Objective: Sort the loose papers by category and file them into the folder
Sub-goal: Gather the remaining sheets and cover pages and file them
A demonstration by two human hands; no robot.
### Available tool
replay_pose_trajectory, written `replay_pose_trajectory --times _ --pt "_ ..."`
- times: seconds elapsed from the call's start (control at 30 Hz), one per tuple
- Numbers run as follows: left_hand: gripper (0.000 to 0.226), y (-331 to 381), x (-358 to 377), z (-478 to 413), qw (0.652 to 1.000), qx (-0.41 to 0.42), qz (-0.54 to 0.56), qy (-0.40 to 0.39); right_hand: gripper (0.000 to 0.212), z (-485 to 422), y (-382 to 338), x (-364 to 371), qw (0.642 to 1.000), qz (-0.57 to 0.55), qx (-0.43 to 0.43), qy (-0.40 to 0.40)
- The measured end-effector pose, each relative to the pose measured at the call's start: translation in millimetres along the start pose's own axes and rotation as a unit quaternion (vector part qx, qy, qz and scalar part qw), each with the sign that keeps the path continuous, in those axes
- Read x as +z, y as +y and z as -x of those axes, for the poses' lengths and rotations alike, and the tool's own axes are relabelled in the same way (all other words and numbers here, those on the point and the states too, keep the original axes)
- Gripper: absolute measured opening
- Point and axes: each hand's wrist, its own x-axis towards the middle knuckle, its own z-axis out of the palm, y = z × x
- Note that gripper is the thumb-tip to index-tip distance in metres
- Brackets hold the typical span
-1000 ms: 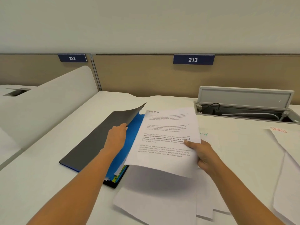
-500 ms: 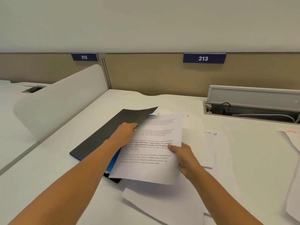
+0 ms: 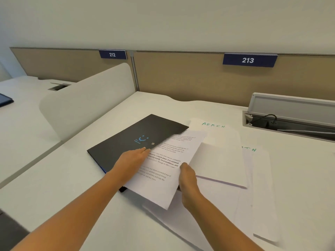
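Found black folder (image 3: 137, 134) lying on bench (image 3: 54, 187), printed sheet (image 3: 163, 171) tucked part-way under its cover. Noted left hand (image 3: 133, 160) pressing cover, fingers (image 3: 142, 150) straight; right hand (image 3: 187, 176) pinching sheet's right edge.

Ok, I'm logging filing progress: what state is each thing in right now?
folder: cover down over the printed sheet
printed sheet: partly under the cover, rest sticking out
left hand: flat, pressing the cover's edge
right hand: pinching the sheet's edge
ADMIN papers: loose on the desk
cable hatch: lid open
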Motion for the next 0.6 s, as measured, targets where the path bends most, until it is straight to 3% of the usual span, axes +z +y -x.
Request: replay_pose_trajectory --times 0.23,0.43,0.6 --pt "0.053 -16.6 -8.8 7.2 0.998 -0.025 -0.014 0.052 0.03 12.8 -1.0 13.1 0.998 -0.014 -0.02 -0.062" --pt "0.049 -31.6 -31.2 -0.4 0.987 -0.089 0.037 0.127 0.033 18.1 -6.3 23.3 0.999 -0.033 -0.043 0.007" --pt "0.039 -36.7 -41.1 -5.2 0.98 -0.11 0.084 0.145 0.028 18.7 -15.7 36.6 0.998 -0.048 -0.043 -0.019"
